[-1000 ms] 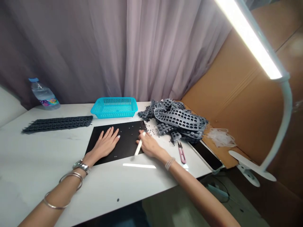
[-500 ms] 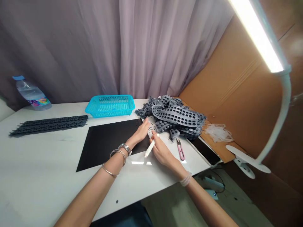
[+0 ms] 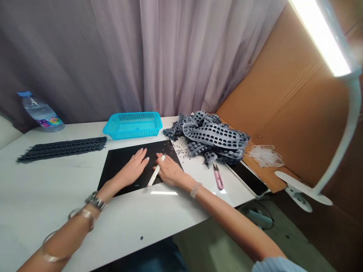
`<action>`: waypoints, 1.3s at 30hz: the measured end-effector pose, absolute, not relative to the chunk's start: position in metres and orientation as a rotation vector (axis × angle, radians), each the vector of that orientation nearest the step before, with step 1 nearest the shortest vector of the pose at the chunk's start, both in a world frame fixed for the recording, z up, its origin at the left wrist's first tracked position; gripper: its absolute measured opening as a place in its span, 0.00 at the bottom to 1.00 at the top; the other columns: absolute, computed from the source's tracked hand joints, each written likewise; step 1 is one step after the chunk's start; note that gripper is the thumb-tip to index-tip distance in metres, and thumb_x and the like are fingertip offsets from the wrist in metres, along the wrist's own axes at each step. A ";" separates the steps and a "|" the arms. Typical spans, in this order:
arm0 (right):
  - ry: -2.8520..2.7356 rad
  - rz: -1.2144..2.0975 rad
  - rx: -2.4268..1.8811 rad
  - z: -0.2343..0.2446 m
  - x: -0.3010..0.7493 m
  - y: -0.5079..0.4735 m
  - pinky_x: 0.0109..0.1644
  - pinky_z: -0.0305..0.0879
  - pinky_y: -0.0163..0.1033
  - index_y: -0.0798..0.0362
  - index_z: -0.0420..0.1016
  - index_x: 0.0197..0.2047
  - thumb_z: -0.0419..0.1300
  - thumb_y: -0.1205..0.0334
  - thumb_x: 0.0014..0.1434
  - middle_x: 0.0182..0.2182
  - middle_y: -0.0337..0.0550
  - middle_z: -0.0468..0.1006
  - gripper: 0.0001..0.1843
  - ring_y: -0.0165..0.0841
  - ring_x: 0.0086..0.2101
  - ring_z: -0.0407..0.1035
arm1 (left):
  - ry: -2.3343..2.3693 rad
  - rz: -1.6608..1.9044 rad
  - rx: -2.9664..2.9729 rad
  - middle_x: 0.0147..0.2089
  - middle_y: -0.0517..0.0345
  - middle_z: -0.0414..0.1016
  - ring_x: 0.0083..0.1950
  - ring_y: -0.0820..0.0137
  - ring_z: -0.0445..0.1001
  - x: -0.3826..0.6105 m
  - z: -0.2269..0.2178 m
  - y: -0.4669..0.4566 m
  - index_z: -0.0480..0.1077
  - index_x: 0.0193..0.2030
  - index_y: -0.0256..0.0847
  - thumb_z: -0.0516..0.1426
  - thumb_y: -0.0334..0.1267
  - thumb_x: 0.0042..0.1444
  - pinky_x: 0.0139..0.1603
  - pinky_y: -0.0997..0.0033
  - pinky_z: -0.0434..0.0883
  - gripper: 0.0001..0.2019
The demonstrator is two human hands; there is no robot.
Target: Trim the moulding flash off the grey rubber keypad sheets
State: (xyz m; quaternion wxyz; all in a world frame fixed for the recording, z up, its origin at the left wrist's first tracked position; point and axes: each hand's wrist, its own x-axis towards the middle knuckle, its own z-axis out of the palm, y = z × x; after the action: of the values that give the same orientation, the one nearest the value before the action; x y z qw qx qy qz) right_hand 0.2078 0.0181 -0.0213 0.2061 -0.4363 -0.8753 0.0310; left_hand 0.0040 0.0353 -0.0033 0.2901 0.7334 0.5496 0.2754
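On the black mat [image 3: 113, 160], my left hand [image 3: 132, 168] lies with its fingers stretched out and nothing held. To its right, my right hand [image 3: 170, 170] also rests over the mat, a white pen-like tool [image 3: 155, 174] gripped between thumb and fingers. The tool slants down toward the mat's front edge; its exact kind is unclear. Small dark round bits [image 3: 181, 151] are scattered at the mat's far right corner and on the white table [image 3: 73, 200]. Beyond them sits a heap of grey perforated rubbery strips [image 3: 217, 134].
Pink thread snips [image 3: 218, 177] and a phone [image 3: 248, 177] lie at the right, near clear plastic loops [image 3: 265, 156]. A blue basket [image 3: 132, 134] stands behind the mat. At left are a flat dark strip [image 3: 62, 149] and a water bottle [image 3: 44, 115]. A lamp [image 3: 351, 109] rises at right.
Both hands have moved left from the scattered bits onto the mat, and my left hand has come further away from my right. The white tool has travelled along in my right hand.
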 end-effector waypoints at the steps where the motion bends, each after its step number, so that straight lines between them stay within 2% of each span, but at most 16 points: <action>1: -2.387 0.068 -1.292 -0.023 0.222 0.024 0.66 0.56 0.52 0.58 0.65 0.50 0.48 0.58 0.69 0.60 0.64 0.67 0.13 0.44 0.62 0.60 | 1.507 0.683 1.985 0.73 0.47 0.50 0.74 0.56 0.47 -0.005 -0.009 0.017 0.57 0.69 0.35 0.50 0.53 0.59 0.73 0.49 0.42 0.35; 3: -2.335 0.051 -1.365 -0.025 0.249 0.031 0.64 0.57 0.56 0.59 0.65 0.49 0.46 0.61 0.70 0.58 0.68 0.67 0.13 0.47 0.61 0.61 | 1.668 0.480 2.200 0.74 0.46 0.48 0.74 0.55 0.47 -0.019 -0.022 -0.022 0.54 0.70 0.33 0.46 0.54 0.61 0.73 0.48 0.45 0.36; 6: -2.301 0.028 -1.393 -0.023 0.261 0.031 0.64 0.54 0.62 0.59 0.64 0.49 0.45 0.62 0.70 0.61 0.69 0.63 0.12 0.50 0.64 0.56 | 1.815 0.420 2.401 0.73 0.46 0.49 0.74 0.56 0.47 -0.024 -0.039 -0.070 0.54 0.71 0.34 0.43 0.57 0.61 0.73 0.50 0.46 0.37; 9: -2.333 0.023 -1.325 -0.020 0.233 0.027 0.66 0.52 0.58 0.58 0.64 0.50 0.46 0.60 0.70 0.63 0.66 0.62 0.12 0.46 0.65 0.55 | 1.858 0.445 2.462 0.74 0.43 0.46 0.75 0.54 0.46 -0.010 -0.044 -0.088 0.53 0.71 0.30 0.42 0.56 0.61 0.73 0.50 0.44 0.38; 11: -2.399 0.052 -1.216 -0.020 0.206 0.029 0.68 0.51 0.54 0.59 0.64 0.52 0.46 0.58 0.70 0.61 0.65 0.64 0.15 0.44 0.65 0.55 | 1.810 0.459 2.473 0.74 0.42 0.46 0.75 0.53 0.46 0.004 -0.042 -0.087 0.52 0.71 0.28 0.42 0.55 0.62 0.73 0.49 0.43 0.38; 14: -2.450 0.202 -1.107 -0.021 0.179 0.043 0.67 0.53 0.47 0.57 0.63 0.55 0.47 0.58 0.70 0.59 0.59 0.69 0.16 0.39 0.63 0.58 | 1.696 0.507 2.464 0.73 0.45 0.50 0.75 0.55 0.45 0.030 -0.038 -0.080 0.49 0.73 0.34 0.43 0.53 0.63 0.74 0.48 0.41 0.36; 16: -2.377 0.239 -1.169 -0.021 0.181 0.055 0.66 0.55 0.47 0.57 0.64 0.54 0.48 0.58 0.69 0.58 0.59 0.70 0.16 0.40 0.62 0.61 | 1.641 0.566 2.430 0.74 0.48 0.47 0.75 0.55 0.44 0.049 -0.036 -0.078 0.44 0.74 0.36 0.44 0.51 0.64 0.74 0.48 0.39 0.36; 19: -2.188 0.262 -1.329 -0.014 0.209 0.065 0.60 0.61 0.51 0.60 0.65 0.51 0.44 0.59 0.69 0.52 0.64 0.73 0.16 0.44 0.55 0.68 | 1.555 0.655 2.330 0.75 0.48 0.43 0.76 0.54 0.39 0.082 -0.034 -0.075 0.43 0.74 0.36 0.44 0.50 0.64 0.74 0.46 0.36 0.35; 22: -2.014 0.307 -1.407 0.001 0.247 0.055 0.54 0.66 0.51 0.59 0.59 0.56 0.35 0.57 0.71 0.52 0.64 0.73 0.21 0.43 0.51 0.71 | 1.433 0.748 2.202 0.75 0.45 0.42 0.76 0.54 0.35 0.121 -0.034 -0.070 0.44 0.74 0.33 0.45 0.49 0.63 0.74 0.48 0.31 0.36; 24: -1.910 0.344 -1.397 0.012 0.272 0.037 0.54 0.67 0.49 0.56 0.57 0.56 0.30 0.55 0.72 0.56 0.60 0.71 0.23 0.40 0.53 0.69 | 1.323 0.792 2.096 0.75 0.42 0.39 0.76 0.53 0.31 0.150 -0.032 -0.062 0.44 0.73 0.29 0.47 0.48 0.61 0.73 0.48 0.28 0.38; 26: -1.740 0.452 -1.313 0.019 0.294 0.014 0.57 0.65 0.48 0.52 0.60 0.51 0.32 0.51 0.72 0.57 0.55 0.70 0.21 0.39 0.58 0.65 | 1.228 0.864 1.868 0.76 0.42 0.33 0.75 0.54 0.25 0.179 -0.029 -0.049 0.41 0.74 0.27 0.48 0.48 0.61 0.73 0.50 0.25 0.39; 29: -1.642 0.601 -1.280 0.018 0.320 -0.025 0.60 0.62 0.48 0.49 0.61 0.46 0.37 0.48 0.71 0.58 0.52 0.71 0.18 0.38 0.59 0.64 | 1.208 0.904 1.725 0.76 0.48 0.29 0.75 0.59 0.24 0.212 -0.022 -0.020 0.33 0.74 0.32 0.42 0.48 0.64 0.74 0.52 0.29 0.37; 32: -1.689 0.665 -1.418 0.009 0.333 -0.064 0.59 0.63 0.52 0.50 0.62 0.44 0.41 0.46 0.70 0.56 0.52 0.73 0.18 0.41 0.52 0.69 | 1.164 0.960 1.637 0.77 0.51 0.30 0.75 0.64 0.29 0.218 -0.012 0.010 0.31 0.75 0.35 0.36 0.50 0.67 0.74 0.60 0.38 0.35; 35: -1.955 0.687 -1.473 0.000 0.330 -0.094 0.57 0.66 0.52 0.50 0.63 0.55 0.42 0.51 0.70 0.59 0.53 0.70 0.18 0.41 0.51 0.71 | 1.187 1.006 1.640 0.77 0.55 0.33 0.76 0.65 0.36 0.193 -0.006 0.033 0.34 0.75 0.35 0.33 0.50 0.67 0.74 0.64 0.40 0.33; 37: -2.170 0.620 -1.412 -0.003 0.322 -0.104 0.60 0.65 0.51 0.52 0.56 0.64 0.42 0.55 0.70 0.59 0.55 0.70 0.22 0.42 0.56 0.68 | 1.239 0.990 1.701 0.76 0.53 0.39 0.76 0.65 0.40 0.167 -0.006 0.041 0.41 0.74 0.34 0.33 0.50 0.67 0.74 0.63 0.41 0.33; 39: -2.347 0.481 -1.319 -0.006 0.314 -0.105 0.64 0.62 0.53 0.56 0.51 0.68 0.44 0.57 0.70 0.60 0.59 0.68 0.27 0.43 0.61 0.61 | 1.303 0.914 1.803 0.75 0.49 0.45 0.75 0.61 0.42 0.141 -0.009 0.042 0.48 0.72 0.33 0.36 0.50 0.66 0.74 0.59 0.40 0.33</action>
State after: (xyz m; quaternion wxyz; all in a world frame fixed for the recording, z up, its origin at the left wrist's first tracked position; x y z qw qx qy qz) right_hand 0.3136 -0.1050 -0.0059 0.2019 -0.4722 -0.8406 0.1722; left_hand 0.1407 0.0416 -0.0094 0.3601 0.6994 0.5054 0.3545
